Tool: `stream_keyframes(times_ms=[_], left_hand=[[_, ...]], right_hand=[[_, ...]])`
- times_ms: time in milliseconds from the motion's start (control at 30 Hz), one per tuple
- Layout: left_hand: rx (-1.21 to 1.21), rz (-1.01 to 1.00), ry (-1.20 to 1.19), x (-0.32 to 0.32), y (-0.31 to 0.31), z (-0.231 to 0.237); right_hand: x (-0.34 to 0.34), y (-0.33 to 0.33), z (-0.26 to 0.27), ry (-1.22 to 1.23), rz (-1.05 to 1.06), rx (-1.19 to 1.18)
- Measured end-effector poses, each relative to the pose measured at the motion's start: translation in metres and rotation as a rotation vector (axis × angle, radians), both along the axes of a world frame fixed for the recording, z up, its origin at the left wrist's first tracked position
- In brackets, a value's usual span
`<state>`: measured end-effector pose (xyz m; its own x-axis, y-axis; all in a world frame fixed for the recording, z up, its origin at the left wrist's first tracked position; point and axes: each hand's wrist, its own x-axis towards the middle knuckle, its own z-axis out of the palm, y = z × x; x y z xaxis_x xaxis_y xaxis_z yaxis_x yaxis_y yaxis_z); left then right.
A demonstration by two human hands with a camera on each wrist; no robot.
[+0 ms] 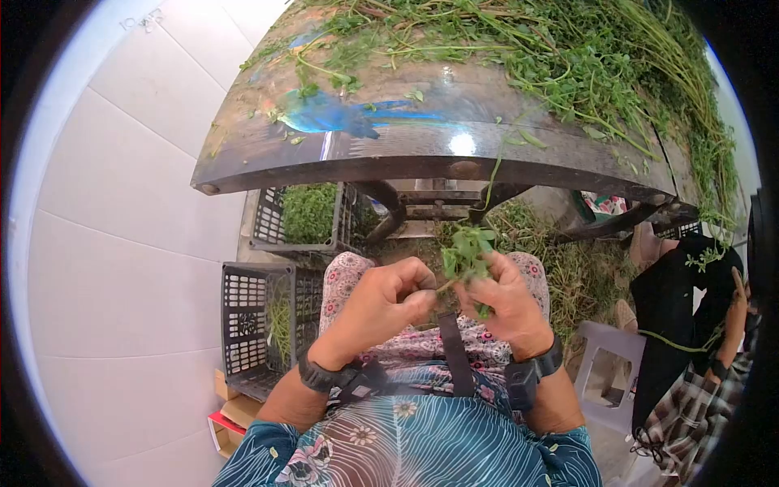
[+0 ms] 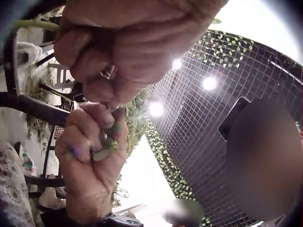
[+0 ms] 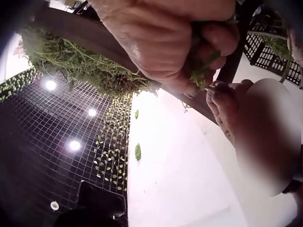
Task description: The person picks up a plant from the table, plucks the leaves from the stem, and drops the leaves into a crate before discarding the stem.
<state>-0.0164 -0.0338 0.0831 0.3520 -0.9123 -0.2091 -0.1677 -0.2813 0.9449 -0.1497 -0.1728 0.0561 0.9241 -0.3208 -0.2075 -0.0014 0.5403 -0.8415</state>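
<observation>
Over the lap, both hands work close together on a leafy green sprig (image 1: 468,252). My right hand (image 1: 511,300) holds it, its leaves rising past the fingertips. Small leaves (image 3: 202,73) poke out between the curled right fingers in the right wrist view. My left hand (image 1: 380,302) has thumb and index finger pinched at the stem (image 1: 444,286), just left of the leaves. In the left wrist view a thin green stem (image 2: 38,24) runs out from the left fingers. The fingertips of both hands nearly meet; the stem's pinched end is hidden by them.
A wooden table (image 1: 324,150) ahead bears a heap of greens (image 1: 584,73). Black crates, one with cut greens (image 1: 308,213) and one with stems (image 1: 278,321), stand at left. Stems litter the floor (image 1: 576,276). Another person (image 1: 690,308) sits at right beside a plastic stool (image 1: 604,365).
</observation>
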Motion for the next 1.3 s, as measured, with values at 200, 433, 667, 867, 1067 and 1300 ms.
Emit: stream_keyframes(times_ms=[200,433,667,867,1067,1300], left_hand=[[-0.121,0.022,-0.142,-0.007,-0.008,0.002],[-0.057,-0.004,-0.063,-0.001,-0.008,-0.006],[-0.119,0.033,-0.181,0.0,-0.006,-0.006],[-0.208,0.227,0.156,-0.002,-0.008,-0.011],[-0.272,0.41,0.685,0.005,-0.014,-0.012],[-0.203,0.272,0.441,0.023,-0.004,-0.016]], right_hand=[[0.005,-0.002,0.001,0.026,-0.021,-0.002],[0.005,-0.001,-0.001,-0.009,-0.002,-0.141],[0.007,0.001,0.004,0.05,0.013,-0.611],[0.019,0.021,0.003,-0.002,-0.236,-0.324],[0.02,0.025,0.014,-0.08,-0.22,-0.499],[0.015,0.013,0.015,0.159,-0.087,-0.12]])
